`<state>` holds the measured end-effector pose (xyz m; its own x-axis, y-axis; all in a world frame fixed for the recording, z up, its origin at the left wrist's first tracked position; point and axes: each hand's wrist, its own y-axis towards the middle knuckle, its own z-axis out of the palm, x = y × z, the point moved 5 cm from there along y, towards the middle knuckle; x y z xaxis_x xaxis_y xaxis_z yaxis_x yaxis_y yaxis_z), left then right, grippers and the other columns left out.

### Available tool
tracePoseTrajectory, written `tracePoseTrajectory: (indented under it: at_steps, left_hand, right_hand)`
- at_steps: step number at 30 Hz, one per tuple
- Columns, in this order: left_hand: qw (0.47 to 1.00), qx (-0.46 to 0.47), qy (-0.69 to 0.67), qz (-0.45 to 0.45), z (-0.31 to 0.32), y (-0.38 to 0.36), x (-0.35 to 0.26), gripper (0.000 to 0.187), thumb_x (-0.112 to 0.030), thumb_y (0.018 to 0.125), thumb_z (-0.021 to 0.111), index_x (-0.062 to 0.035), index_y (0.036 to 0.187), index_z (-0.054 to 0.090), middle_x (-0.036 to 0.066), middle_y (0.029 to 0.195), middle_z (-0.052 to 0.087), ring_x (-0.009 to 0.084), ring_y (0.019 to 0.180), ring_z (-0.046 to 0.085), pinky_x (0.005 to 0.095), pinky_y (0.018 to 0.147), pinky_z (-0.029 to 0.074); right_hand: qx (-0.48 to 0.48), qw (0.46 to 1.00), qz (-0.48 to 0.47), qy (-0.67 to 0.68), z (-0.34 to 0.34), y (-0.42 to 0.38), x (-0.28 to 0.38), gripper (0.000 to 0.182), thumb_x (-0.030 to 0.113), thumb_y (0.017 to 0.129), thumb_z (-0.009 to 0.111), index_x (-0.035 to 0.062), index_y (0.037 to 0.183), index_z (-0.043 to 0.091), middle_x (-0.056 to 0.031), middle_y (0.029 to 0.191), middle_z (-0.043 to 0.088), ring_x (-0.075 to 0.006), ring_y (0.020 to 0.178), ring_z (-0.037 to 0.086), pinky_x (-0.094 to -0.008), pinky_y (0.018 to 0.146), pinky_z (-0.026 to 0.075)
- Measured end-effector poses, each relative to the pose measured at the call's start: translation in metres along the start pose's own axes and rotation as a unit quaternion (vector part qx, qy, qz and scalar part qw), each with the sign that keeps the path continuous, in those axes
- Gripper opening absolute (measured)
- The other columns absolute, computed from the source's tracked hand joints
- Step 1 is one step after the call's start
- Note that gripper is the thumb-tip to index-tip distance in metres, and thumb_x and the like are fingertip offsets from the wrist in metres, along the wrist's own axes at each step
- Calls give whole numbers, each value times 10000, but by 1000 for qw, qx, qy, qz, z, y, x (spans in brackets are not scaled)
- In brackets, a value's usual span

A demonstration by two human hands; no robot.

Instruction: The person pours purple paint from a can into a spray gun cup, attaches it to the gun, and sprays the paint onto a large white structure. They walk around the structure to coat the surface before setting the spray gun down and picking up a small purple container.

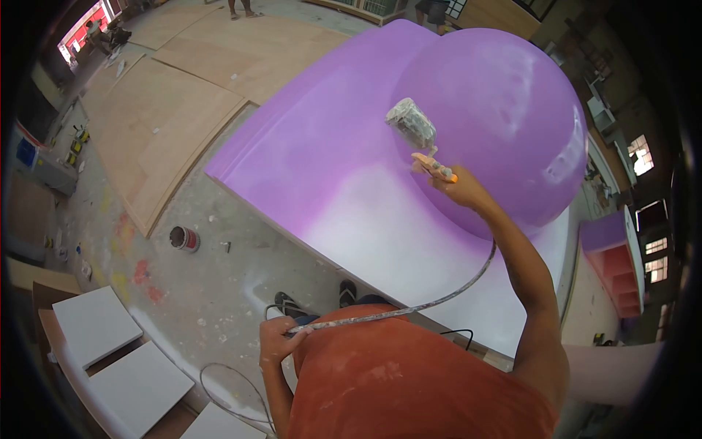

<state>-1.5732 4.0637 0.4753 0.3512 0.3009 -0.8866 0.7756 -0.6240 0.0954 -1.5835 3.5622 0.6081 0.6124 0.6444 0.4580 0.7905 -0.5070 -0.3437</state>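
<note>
My right hand (462, 187) is closed round the handle of a spray gun (433, 167), whose paint-spattered cup (412, 123) is above the hand. The gun is in front of a large purple dome (497, 110) on a broad panel (380, 219), purple on its far and left parts and white nearer me. From the gun a hose (439, 298) curves down across my waist. My left hand (278, 338) is wrapped round this hose at the lower left.
Wooden boards (175, 95) lie on the floor at the upper left. A paint can (184, 239) stands left of the panel. White boards (97, 325) are at the lower left, a purple and pink shelf (614, 263) at the right. People are in the background.
</note>
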Motion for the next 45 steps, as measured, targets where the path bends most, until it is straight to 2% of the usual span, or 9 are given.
tracePoseTrajectory:
  at_steps: [4, 6, 13, 15, 21, 25, 34, 36, 45]
  left_hand:
    - [1000, 9, 2, 7, 7, -22, 11, 344, -263, 676, 858, -27, 618, 615, 93, 550, 522, 253, 469, 498, 345, 460, 370]
    - [1000, 10, -6, 12, 1, -14, 14, 347, -262, 674, 860, -29, 612, 611, 91, 547, 520, 246, 467, 499, 342, 459, 367]
    - [999, 18, -28, 14, 5, -12, -2, 359, -261, 664, 871, -33, 601, 601, 79, 532, 517, 228, 458, 489, 334, 455, 365]
    - [999, 15, -33, 7, 7, -16, -4, 361, -263, 664, 872, -34, 599, 600, 79, 530, 514, 227, 456, 486, 331, 454, 364]
    - [1000, 8, -20, -8, 15, -29, 1, 317, -190, 675, 856, -37, 582, 595, 54, 508, 491, 161, 449, 444, 309, 453, 321]
    - [1000, 11, -7, 6, 17, -28, 5, 305, -186, 674, 853, -34, 587, 603, 54, 513, 495, 166, 449, 451, 311, 454, 323]
    - [1000, -8, -3, -3, 2, -18, 1, 333, -219, 668, 864, -39, 587, 596, 55, 516, 493, 178, 455, 458, 315, 456, 329]
    - [1000, -4, 13, -13, -1, -21, 4, 344, -241, 665, 869, -41, 589, 599, 65, 519, 507, 205, 453, 484, 323, 461, 360]
    - [998, -31, -57, 2, 12, -27, 2, 336, -213, 668, 863, -34, 588, 590, 34, 507, 449, 141, 454, 397, 307, 454, 270]
  right_hand:
    - [46, 992, 46, 110, 1, -77, 14, 314, 341, 907, 641, 38, 966, 703, -77, 717, 650, -191, 641, 576, -370, 613, 452]
    - [24, 977, -39, 207, -1, -80, 33, 291, 343, 905, 622, 79, 991, 711, -48, 754, 666, -147, 625, 559, -324, 594, 441]
    - [67, 983, 39, 164, -8, -60, 25, 285, 330, 904, 623, 79, 1007, 709, -32, 810, 675, -145, 704, 583, -312, 659, 450]
    - [34, 995, 65, 66, -1, -45, 7, 278, 308, 917, 615, 48, 982, 685, -48, 778, 655, -179, 692, 567, -358, 661, 451]
    - [-123, 978, -97, 136, 8, -30, -6, 263, 263, 946, 598, 6, 985, 643, -99, 744, 615, -212, 656, 530, -380, 649, 440]
    - [-145, 980, -89, 105, 0, -37, 6, 260, 265, 952, 597, 9, 960, 642, -96, 737, 611, -221, 659, 535, -387, 654, 440]
    - [7, 997, -7, 80, 2, -38, 21, 290, 329, 912, 641, 52, 979, 695, -49, 769, 654, -131, 591, 498, -328, 563, 400]
    - [95, 962, -27, 255, 6, -51, 34, 291, 329, 908, 649, 43, 941, 692, -29, 741, 643, -84, 548, 469, -286, 488, 361]
    - [62, 992, 11, 112, 4, -31, 20, 289, 314, 925, 634, 29, 921, 679, -42, 741, 631, -117, 567, 470, -316, 544, 395]
